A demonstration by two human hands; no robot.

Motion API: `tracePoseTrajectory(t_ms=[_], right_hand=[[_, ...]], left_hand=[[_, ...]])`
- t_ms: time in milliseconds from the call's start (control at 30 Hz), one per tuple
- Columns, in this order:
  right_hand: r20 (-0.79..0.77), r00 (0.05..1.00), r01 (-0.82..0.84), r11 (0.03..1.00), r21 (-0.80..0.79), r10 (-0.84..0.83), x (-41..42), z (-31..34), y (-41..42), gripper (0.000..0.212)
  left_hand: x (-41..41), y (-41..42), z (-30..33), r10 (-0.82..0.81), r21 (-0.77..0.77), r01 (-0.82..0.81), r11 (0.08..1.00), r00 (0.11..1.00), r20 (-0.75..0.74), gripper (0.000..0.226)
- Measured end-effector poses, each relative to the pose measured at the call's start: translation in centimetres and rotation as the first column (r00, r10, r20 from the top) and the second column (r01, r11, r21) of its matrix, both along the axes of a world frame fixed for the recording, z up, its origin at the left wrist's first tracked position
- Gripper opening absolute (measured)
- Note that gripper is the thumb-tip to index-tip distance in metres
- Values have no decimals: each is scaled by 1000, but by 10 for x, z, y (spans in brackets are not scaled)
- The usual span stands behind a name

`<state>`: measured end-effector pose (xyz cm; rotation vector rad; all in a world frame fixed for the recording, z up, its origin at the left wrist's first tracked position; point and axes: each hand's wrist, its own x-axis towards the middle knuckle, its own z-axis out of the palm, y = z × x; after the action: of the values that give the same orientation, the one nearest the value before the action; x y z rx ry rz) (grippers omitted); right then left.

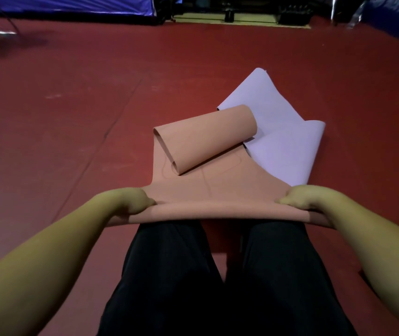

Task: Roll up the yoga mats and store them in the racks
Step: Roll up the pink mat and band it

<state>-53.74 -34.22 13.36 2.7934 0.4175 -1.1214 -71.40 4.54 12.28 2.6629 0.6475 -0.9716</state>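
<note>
Left hand (135,201) and right hand (297,198) each pinch near edge of thin salmon-pink rubber yoga mat (193,197); long axis runs away from person, loosely curled far end ahead.

Pretty dim overall, with a warm cast. The top strip is underexposed, and straight lines are bent by wide-angle distortion toward the edges. Soft blur is seen everywhere; faint glare is caught on the red floor (72,98).
</note>
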Motion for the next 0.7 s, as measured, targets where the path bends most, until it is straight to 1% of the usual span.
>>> tracePoseTrajectory(t_ms=[100, 167, 200, 267, 300, 333, 367, 433, 467, 500, 533, 567, 600, 633, 700], right_hand=[[44, 999, -22, 1000, 3, 21, -2, -6, 3, 52], [111, 993, -29, 1000, -6, 29, -3, -11, 3, 49], [153, 988, -37, 999, -9, 38, -4, -14, 3, 47], [230, 973, -35, 999, 6, 33, -3, -23, 0, 45], [257, 966, -31, 999, 31, 22, -3, -27, -1, 43], [275, 961, -28, 997, 69, 8, -3, -31, -2, 40], [286, 958, -24, 993, 115, -10, -3, -35, -3, 37], [303, 953, -29, 983, 179, -27, -5, -38, -2, 33], [325, 945, -35, 981, 191, -29, -9, -38, -3, 37], [358, 933, -36, 979, 202, -40, -12, -39, -4, 42], [404, 913, -33, 975, 220, -60, -15, -39, -6, 47], [449, 888, -26, 967, 252, -94, -18, -39, -9, 51], [487, 865, -23, 958, 287, -125, -21, -38, -11, 54], [515, 845, -32, 950, 312, -141, -22, -37, -12, 55], [565, 818, -77, 952, 297, -110, -25, -34, -13, 56]], left_hand=[[2, 6, -18, -87, 130, 86, 988, 996, 1, 56], [1, 0, -21, -160, 220, 154, 963, 987, 12, 49], [0, -8, -17, -133, 228, 122, 966, 991, 31, 44], [0, -21, -17, -33, 204, 17, 979, 997, 71, 41], [-1, -24, -22, 64, 161, -92, 983, 983, 172, 45], [-3, -24, -27, 96, 122, -124, 985, 972, 216, 50], [-1, -23, -32, 170, 101, -194, 976, 963, 207, 53], [-4, -20, -41, 214, 68, -231, 970, 956, 201, 61], [-7, -18, -44, 221, 32, -238, 971, 939, 264, 64], [-11, -18, -44, 306, -56, -305, 951, 891, 335, 64], [-14, -20, -44, 333, -102, -319, 942, 859, 388, 58], [-19, -24, -43, 372, -145, -346, 927, 802, 467, 45], [-26, -27, -44, 321, -130, -299, 945, 784, 531, 32], [-31, -29, -44, 239, -63, -251, 966, 773, 587, 32], [-39, -28, -54, 92, 63, -191, 979, 702, 706, 44]])
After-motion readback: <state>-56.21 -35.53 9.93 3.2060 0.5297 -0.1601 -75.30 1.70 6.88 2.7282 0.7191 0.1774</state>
